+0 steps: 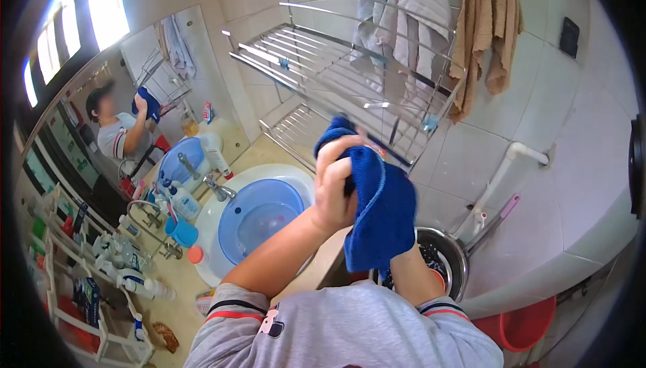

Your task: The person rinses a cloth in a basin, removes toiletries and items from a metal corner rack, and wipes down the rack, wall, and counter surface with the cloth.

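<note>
A dark blue cloth (387, 200) hangs in folds in front of the wire rack, bunched at its upper end. My left hand (334, 183) is closed on the bunched part, its fingers curled round the fabric. The cloth drapes over my right forearm (414, 277) and covers my right hand, so those fingers are hidden. Just beyond the cloth stands the two-tier metal wire rack (336, 58); whether the cloth touches it I cannot tell.
Left of the rack, a blue basin (262, 216) sits in the white sink (212, 233) under a tap (219, 190). A blue cup (182, 232), bottles and a white plastic shelf (101, 327) crowd the counter. Towels (484, 31) hang behind the rack. A red bucket (528, 324) is low right.
</note>
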A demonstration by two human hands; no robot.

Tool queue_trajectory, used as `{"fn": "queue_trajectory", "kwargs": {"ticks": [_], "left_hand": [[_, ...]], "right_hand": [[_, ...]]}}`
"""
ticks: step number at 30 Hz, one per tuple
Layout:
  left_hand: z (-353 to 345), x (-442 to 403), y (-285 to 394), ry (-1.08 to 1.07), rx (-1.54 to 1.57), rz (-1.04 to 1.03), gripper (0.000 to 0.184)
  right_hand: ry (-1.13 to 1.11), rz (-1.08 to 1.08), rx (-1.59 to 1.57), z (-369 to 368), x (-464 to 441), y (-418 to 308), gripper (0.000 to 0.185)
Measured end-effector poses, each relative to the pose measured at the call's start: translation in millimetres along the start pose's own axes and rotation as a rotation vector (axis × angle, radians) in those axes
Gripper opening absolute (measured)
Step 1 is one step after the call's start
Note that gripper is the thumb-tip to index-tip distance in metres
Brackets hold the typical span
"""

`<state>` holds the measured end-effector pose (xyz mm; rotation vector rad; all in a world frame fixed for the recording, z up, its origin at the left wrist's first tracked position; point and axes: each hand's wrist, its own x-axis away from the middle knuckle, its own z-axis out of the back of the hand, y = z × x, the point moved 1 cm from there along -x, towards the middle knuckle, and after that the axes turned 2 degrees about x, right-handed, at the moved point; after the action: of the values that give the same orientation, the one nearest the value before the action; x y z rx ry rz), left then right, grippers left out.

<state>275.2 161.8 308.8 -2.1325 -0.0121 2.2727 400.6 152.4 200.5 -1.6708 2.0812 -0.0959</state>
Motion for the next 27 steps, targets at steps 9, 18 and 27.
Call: {"fn": "queue_trajectory", "kwargs": {"ticks": [9, 18, 27], "left_hand": [[-13.9, -17.3, -69.3, 0.234, 1.238, 0.937, 0.033], [-22.6, 35.3, -72.5, -0.948, -0.015, 0.819, 0.047], [-19.1, 43.2, -105.8, -0.284, 0.624, 1.044, 0.026]], "right_hand": [[0.232, 0.137, 0.271, 42.6, -4.3, 28.7, 0.04], [0.195, 0.031, 0.152, 28.8, -3.9, 49.8, 0.026], [0.126, 0.399, 0.907, 13.6, 14.5, 12.5, 0.07]]}}
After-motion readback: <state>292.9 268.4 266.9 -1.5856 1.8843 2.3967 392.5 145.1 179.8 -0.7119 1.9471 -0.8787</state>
